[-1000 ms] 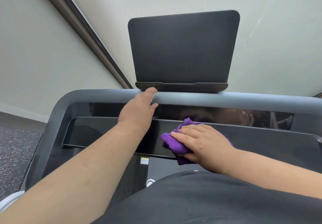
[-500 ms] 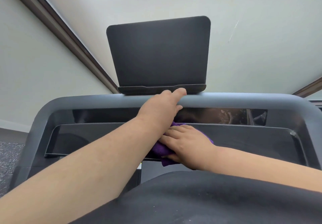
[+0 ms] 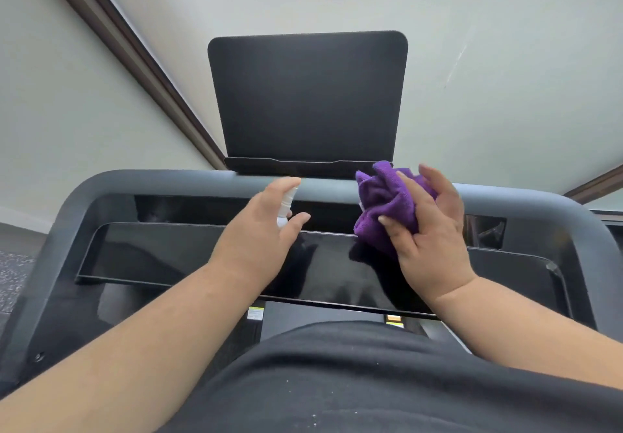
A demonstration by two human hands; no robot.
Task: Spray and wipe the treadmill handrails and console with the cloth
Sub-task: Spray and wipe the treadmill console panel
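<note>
My left hand [image 3: 256, 230] grips a small white spray bottle [image 3: 286, 206] just in front of the grey front handrail [image 3: 168, 181]; most of the bottle is hidden behind my fingers. Bunched in my right hand [image 3: 428, 230] is the purple cloth [image 3: 384, 203], held off the surface near the handrail, right of the bottle. Below both hands lies the glossy black console panel [image 3: 161, 254].
A dark tablet holder [image 3: 306, 99] stands upright on the handrail's middle, against a pale wall. The handrail curves down at both sides [image 3: 580, 230]. Speckled gym floor [image 3: 13, 274] shows at the far left. My dark shirt fills the bottom of the view.
My left hand came off the handrail and now shows the spray bottle. My right hand lifted the cloth off the console panel and moved it up and to the right.
</note>
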